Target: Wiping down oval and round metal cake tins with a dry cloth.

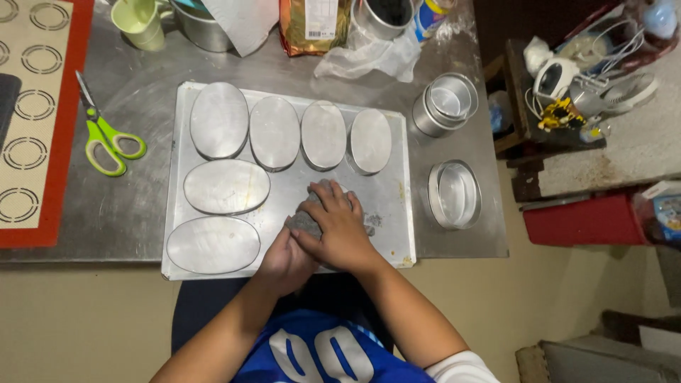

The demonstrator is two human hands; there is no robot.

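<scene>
A large metal baking tray [394, 234] lies on the steel table, carrying several oval tins turned upside down [219, 119]. Both my hands press on a lump of dark grey dough [305, 221] at the tray's bare lower middle. My right hand [339, 228] lies flat on top of the dough, fingers spread toward the far side. My left hand [284, 261] is tucked under and beside the right, against the dough's near edge. Most of the dough is hidden beneath the hands.
Green-handled scissors [106, 142] lie left of the tray beside a red-bordered baking mat [35, 128]. An empty oval tin [455, 194] and stacked round tins [445, 105] stand to the right. A green cup [139, 23], a metal pot, a bag and plastic wrap crowd the far edge.
</scene>
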